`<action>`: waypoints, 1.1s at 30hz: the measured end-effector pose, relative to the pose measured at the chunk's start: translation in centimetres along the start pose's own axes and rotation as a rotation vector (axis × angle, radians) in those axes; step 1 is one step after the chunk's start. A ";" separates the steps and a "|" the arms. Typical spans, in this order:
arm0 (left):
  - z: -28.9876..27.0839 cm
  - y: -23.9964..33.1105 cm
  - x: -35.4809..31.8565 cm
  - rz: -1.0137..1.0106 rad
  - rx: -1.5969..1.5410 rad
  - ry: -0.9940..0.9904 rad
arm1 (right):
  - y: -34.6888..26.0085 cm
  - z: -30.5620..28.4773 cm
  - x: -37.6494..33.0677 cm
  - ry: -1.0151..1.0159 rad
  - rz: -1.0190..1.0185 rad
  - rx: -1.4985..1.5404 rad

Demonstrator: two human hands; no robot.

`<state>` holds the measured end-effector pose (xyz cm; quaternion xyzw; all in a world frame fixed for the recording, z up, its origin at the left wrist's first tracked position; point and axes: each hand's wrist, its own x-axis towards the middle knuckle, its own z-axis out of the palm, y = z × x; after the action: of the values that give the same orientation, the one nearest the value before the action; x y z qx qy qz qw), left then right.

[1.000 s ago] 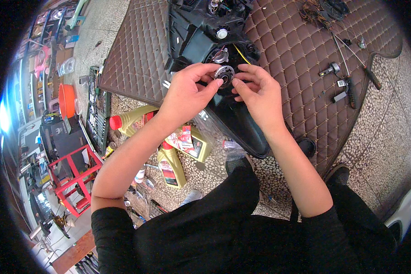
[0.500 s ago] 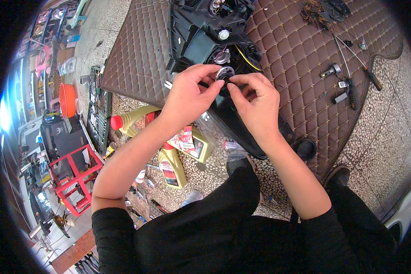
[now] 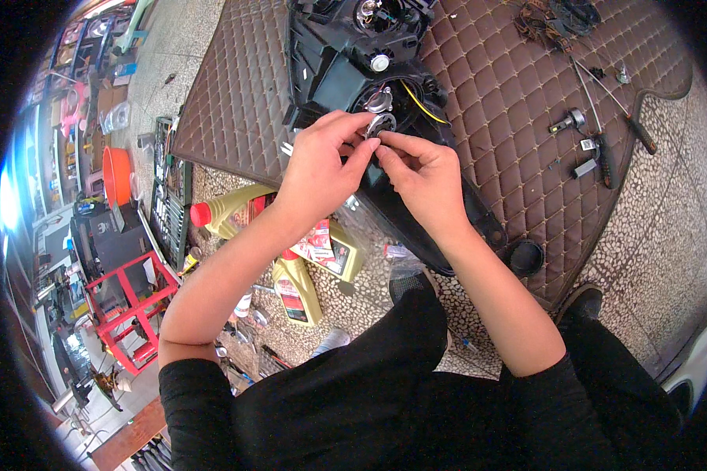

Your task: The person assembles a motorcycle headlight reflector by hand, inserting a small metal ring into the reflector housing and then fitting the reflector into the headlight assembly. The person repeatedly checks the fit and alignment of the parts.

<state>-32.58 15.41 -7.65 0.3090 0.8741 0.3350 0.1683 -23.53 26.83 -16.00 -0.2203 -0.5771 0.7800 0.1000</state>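
Over a black car headlight housing (image 3: 339,82), my left hand (image 3: 320,165) pinches a small, round metal ring part (image 3: 382,123) between thumb and fingers. My right hand (image 3: 426,177) is closed at the same ring, its thumb and forefinger meeting at the near edge; the fingertips hide part of it. Just beyond the ring is a round opening with a silver fitting (image 3: 379,100). A yellow wire (image 3: 424,102) curves along the right side of that opening.
The housing lies on a brown quilted mat (image 3: 503,118). To the right are an LED bulb (image 3: 567,122) and two screwdrivers (image 3: 607,161); a round black cap (image 3: 526,257) sits nearer. Oil bottles (image 3: 296,290), a socket set (image 3: 169,184) and a red frame (image 3: 130,306) are at left.
My right hand has shifted left, and its fingers have closed in tighter at the ring. The ring and my left fingertips have moved slightly left.
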 end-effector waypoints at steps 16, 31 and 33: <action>-0.3 0.3 0.3 0.050 0.127 -0.153 | 0.3 -0.4 0.9 0.045 -0.128 -0.025; -0.7 -0.2 1.6 0.443 0.850 -0.040 | 1.0 0.3 1.7 0.026 0.018 0.121; -0.6 -0.3 2.1 0.505 0.880 0.071 | 1.2 0.7 2.2 0.049 0.015 0.124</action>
<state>-34.57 16.33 -7.63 0.5408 0.8355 -0.0247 -0.0940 -25.62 26.77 -17.51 -0.2370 -0.5236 0.8092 0.1217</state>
